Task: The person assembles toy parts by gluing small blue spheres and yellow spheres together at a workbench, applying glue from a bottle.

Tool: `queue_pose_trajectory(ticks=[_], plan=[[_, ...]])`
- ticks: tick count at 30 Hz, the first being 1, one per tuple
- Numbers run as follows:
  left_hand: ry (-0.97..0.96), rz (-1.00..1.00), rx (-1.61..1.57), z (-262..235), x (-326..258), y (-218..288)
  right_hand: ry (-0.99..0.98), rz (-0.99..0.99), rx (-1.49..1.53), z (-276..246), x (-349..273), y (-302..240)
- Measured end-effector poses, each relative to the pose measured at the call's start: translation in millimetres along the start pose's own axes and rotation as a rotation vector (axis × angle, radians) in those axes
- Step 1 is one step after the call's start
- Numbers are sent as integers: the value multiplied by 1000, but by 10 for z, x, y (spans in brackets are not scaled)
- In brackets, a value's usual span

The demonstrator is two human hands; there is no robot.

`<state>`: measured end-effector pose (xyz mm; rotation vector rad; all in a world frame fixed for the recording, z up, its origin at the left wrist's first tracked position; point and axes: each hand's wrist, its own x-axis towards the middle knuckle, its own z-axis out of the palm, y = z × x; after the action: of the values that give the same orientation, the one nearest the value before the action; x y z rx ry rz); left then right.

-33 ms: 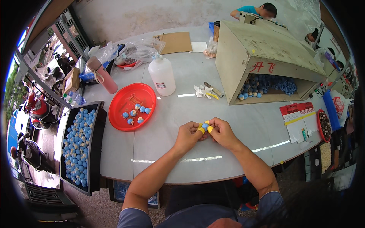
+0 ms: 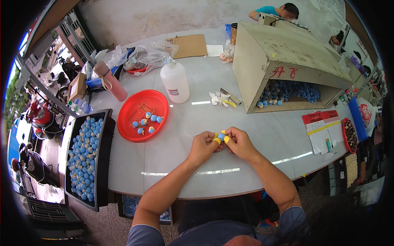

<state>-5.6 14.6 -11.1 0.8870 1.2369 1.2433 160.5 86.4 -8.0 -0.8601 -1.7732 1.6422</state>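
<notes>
Over the middle of the table, both hands meet around a small blue ball [image 2: 221, 136], mostly covered by the fingers. My left hand [image 2: 202, 147] pinches it from one side, and my right hand [image 2: 241, 144] from the other. Yellow covers wrap several fingertips and thumbs. To the left, a round red basin [image 2: 128, 110] holds several blue-and-cream balls [image 2: 143, 121]. Beside it, a long black crate [image 2: 107, 133] is heaped with similar balls [image 2: 84, 160]. More blue pieces [image 2: 289, 92] lie inside an open-fronted beige box [image 2: 254, 61] at the far right.
Behind the basin stand a white plastic jug [image 2: 175, 84] and a pink bottle [image 2: 111, 82]. Crumpled tissue [image 2: 219, 99] lies before the box. A red-and-white sheet [image 2: 321, 122] and a red bowl [image 2: 349, 141] sit right. Another person [image 2: 277, 11] is beyond the box.
</notes>
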Motion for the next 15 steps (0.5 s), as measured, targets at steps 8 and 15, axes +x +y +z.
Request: queue_pose_trajectory(ticks=[8,15], plan=[[3,10,26,7,2,3,10,-12,-54,0,0,-5],[10,4,37,-9,12,27,-22,20,-7,-31,28,-28]])
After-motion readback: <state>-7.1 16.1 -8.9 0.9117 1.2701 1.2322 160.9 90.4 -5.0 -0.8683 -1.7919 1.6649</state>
